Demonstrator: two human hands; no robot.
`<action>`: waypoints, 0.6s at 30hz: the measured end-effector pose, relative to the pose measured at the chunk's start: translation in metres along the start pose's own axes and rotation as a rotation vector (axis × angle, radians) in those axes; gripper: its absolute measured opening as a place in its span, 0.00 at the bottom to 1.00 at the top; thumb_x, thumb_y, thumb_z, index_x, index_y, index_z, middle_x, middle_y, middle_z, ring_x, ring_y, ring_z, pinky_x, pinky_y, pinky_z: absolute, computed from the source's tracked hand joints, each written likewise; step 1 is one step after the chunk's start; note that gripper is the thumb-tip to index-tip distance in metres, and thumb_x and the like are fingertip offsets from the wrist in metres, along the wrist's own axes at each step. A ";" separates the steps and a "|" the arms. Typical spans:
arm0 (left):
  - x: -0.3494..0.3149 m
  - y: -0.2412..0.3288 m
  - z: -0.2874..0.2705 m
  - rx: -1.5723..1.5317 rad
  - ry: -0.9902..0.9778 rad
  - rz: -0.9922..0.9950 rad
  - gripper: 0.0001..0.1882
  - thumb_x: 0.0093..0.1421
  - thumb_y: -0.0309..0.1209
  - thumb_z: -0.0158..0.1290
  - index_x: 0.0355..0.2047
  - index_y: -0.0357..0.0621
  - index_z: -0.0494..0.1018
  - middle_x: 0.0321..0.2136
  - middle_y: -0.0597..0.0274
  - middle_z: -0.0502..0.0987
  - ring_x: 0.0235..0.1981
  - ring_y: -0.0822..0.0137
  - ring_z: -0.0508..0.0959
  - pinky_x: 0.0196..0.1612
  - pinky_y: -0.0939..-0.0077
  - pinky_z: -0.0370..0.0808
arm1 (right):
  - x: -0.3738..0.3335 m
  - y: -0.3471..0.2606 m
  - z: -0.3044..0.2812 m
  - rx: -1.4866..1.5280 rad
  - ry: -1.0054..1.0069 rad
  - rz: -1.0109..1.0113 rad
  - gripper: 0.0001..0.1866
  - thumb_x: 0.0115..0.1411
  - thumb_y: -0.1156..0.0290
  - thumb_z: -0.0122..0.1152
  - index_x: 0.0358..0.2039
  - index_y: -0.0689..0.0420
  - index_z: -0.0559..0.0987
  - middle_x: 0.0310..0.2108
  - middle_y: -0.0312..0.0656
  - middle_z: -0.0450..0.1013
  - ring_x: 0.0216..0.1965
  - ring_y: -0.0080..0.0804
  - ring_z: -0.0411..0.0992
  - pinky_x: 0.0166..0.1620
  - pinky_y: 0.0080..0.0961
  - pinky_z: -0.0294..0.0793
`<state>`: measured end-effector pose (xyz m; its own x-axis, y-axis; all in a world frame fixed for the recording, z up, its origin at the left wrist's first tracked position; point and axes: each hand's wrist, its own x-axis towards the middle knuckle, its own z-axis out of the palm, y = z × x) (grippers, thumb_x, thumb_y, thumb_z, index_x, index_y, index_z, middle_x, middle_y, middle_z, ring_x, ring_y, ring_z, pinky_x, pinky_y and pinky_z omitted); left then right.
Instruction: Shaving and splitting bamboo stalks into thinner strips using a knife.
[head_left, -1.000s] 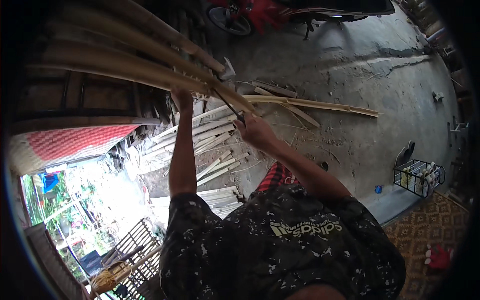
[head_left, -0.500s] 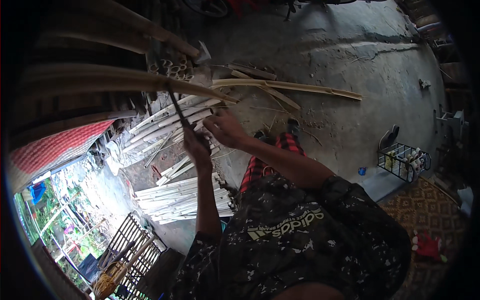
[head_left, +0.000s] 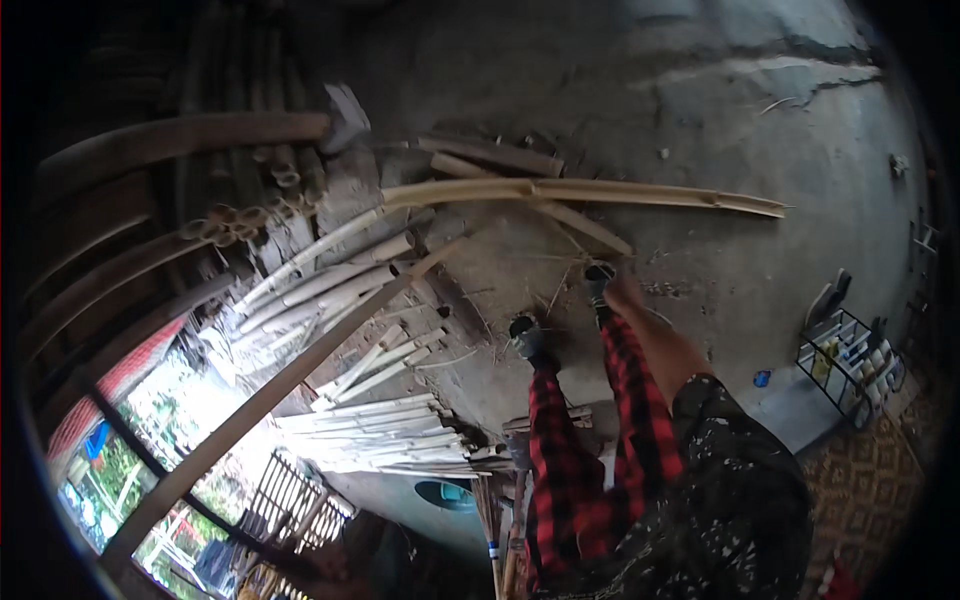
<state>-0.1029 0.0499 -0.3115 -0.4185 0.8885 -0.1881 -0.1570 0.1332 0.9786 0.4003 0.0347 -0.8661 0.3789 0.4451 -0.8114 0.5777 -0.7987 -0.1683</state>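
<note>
From over here, a long bamboo strip [head_left: 290, 388] slants up across the left side; the left hand [head_left: 335, 568] sits low in shadow, its hold impossible to tell; past stacked pale slats [head_left: 375, 432], the blurred right hand [head_left: 622, 292] is beside a shoe [head_left: 597, 273], its grip unclear.

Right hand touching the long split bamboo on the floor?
No, the right hand shows by the right foot, with a visible gap to the long split bamboo.
</note>
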 end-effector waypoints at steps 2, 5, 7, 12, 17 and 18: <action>0.005 -0.021 0.003 0.032 0.028 0.032 0.20 0.73 0.39 0.40 0.56 0.38 0.67 0.17 0.63 0.65 0.13 0.69 0.65 0.13 0.75 0.61 | 0.076 0.011 0.013 -0.186 0.176 -0.086 0.32 0.56 0.66 0.56 0.62 0.59 0.67 0.63 0.57 0.64 0.64 0.56 0.63 0.60 0.51 0.68; 0.004 -0.011 0.008 0.197 0.084 0.112 0.21 0.74 0.40 0.39 0.59 0.40 0.64 0.19 0.61 0.67 0.13 0.69 0.66 0.14 0.75 0.62 | 0.123 -0.047 0.059 -0.329 0.195 -0.247 0.40 0.54 0.68 0.62 0.68 0.55 0.60 0.65 0.54 0.59 0.65 0.51 0.61 0.62 0.50 0.66; 0.008 -0.009 0.008 0.247 0.099 0.129 0.22 0.74 0.41 0.38 0.61 0.41 0.63 0.20 0.59 0.68 0.13 0.69 0.66 0.15 0.75 0.64 | 0.150 -0.061 0.077 -0.411 0.292 -0.303 0.41 0.55 0.65 0.65 0.69 0.54 0.60 0.61 0.53 0.63 0.62 0.50 0.64 0.61 0.49 0.66; -0.026 0.014 -0.001 0.315 0.146 0.140 0.24 0.75 0.42 0.37 0.66 0.44 0.59 0.23 0.56 0.72 0.14 0.68 0.68 0.17 0.76 0.67 | 0.217 -0.015 0.063 -0.733 0.182 -0.378 0.43 0.56 0.49 0.66 0.68 0.53 0.62 0.64 0.53 0.63 0.64 0.48 0.64 0.63 0.46 0.66; -0.028 0.018 -0.055 0.130 -0.137 -0.082 0.39 0.69 0.60 0.38 0.70 0.45 0.56 0.27 0.66 0.77 0.11 0.75 0.67 0.26 0.73 0.75 | 0.167 -0.003 0.006 -0.542 0.183 -0.653 0.45 0.56 0.48 0.64 0.66 0.62 0.62 0.65 0.59 0.62 0.63 0.52 0.66 0.65 0.45 0.65; -0.020 0.012 -0.023 0.127 0.131 -0.009 0.38 0.71 0.58 0.36 0.68 0.41 0.58 0.22 0.66 0.73 0.11 0.76 0.61 0.24 0.76 0.70 | 0.166 -0.003 -0.019 -0.291 0.245 -0.718 0.45 0.56 0.49 0.63 0.66 0.65 0.62 0.64 0.60 0.63 0.62 0.55 0.67 0.65 0.46 0.65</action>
<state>-0.1166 0.0237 -0.2974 -0.5319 0.8232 -0.1984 -0.0505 0.2030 0.9779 0.4752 0.1186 -0.9902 -0.0278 0.9118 -0.4096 0.8920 -0.1623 -0.4220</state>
